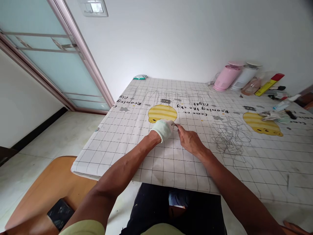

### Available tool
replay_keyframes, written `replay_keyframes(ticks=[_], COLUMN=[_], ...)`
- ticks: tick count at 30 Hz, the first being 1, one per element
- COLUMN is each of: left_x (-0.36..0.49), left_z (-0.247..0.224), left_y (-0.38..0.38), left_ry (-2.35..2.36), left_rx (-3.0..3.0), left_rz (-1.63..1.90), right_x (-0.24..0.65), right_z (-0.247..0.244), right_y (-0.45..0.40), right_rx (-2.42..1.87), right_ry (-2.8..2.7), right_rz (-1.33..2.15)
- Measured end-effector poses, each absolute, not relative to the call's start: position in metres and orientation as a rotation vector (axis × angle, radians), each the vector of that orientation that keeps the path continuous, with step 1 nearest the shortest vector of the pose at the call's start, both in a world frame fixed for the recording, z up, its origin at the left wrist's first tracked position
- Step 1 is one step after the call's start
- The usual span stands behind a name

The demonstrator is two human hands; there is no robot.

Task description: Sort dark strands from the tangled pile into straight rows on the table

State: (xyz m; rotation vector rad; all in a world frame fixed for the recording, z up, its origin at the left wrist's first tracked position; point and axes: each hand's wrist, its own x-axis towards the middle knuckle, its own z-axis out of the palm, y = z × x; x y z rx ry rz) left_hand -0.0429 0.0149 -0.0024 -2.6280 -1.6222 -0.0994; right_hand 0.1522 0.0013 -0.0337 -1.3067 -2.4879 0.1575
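My left hand (166,128) wears a pale knitted glove with a mint-green cuff and is closed above the checked tablecloth, beside a printed yellow striped figure. Touching or nearly touching it is my bare right hand (189,139), its thumb and forefinger pinched together. A tiny dark bit shows where the two hands meet, too small to name. To the right of my right hand lies a loose tangle of thin dark wire or thread (231,137). More thin dark strands (171,90) are spread out across the far part of the table.
Along the wall at the back right stand a pink cylinder (226,77), a white cylinder (244,76), a bottle (251,86) and a yellow-red box (269,85). A crumpled glove (276,116) lies at right. A green-white packet (140,77) sits at the far left corner.
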Motion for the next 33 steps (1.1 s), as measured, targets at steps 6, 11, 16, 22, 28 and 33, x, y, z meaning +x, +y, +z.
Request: replay_keyframes(ticks=[6, 11, 16, 22, 28, 33], left_x=[-0.043, -0.048, -0.054, -0.052, -0.048, -0.058], left_z=[-0.001, 0.001, 0.006, 0.008, 0.008, 0.006], left_y=[0.021, 0.03, 0.034, 0.032, 0.029, 0.03], left_ry=[-1.645, -1.915, -2.153, -2.215, -2.103, -2.045], left_rx=[-2.668, -2.659, -2.612, -2.578, -2.59, -2.619], left_rz=[-0.098, -0.394, -0.482, -0.462, -0.413, -0.414], right_x=[0.147, 0.152, 0.16, 0.162, 0.162, 0.162], right_z=[-0.032, -0.026, -0.026, -0.023, -0.024, -0.027], right_y=[0.0, -0.001, 0.0, 0.002, 0.003, 0.004], right_rx=[-1.319, -1.272, -1.267, -1.289, -1.282, -1.291], right_ry=[-2.449, -2.271, -2.19, -2.12, -2.102, -2.155], right_rz=[0.218, 0.398, 0.522, 0.591, 0.685, 0.57])
